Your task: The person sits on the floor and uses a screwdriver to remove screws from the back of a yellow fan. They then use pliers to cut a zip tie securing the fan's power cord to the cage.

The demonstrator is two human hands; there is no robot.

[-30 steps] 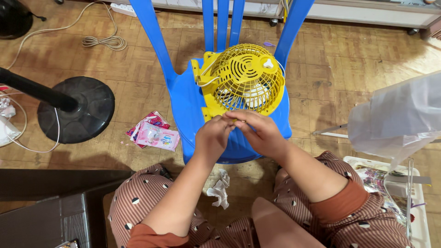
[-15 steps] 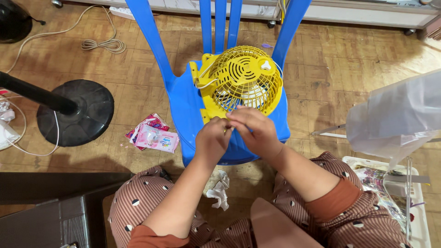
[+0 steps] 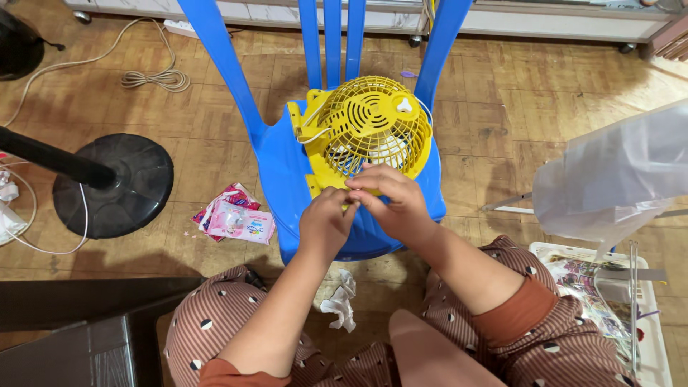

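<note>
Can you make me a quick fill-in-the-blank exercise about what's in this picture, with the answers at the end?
1. The yellow fan lies on the seat of a ____ plastic chair.
2. The left hand and right hand meet at the fan's ____ edge.
3. The pink wipes packet lies on the ____ floor.
4. The round stand base is ____ in colour.

Missing words: blue; near; wooden; black

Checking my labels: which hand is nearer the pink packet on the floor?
Left. The left hand is at the yellow fan's lower edge, nearer the pink packet; the right hand sits farther right.
</note>
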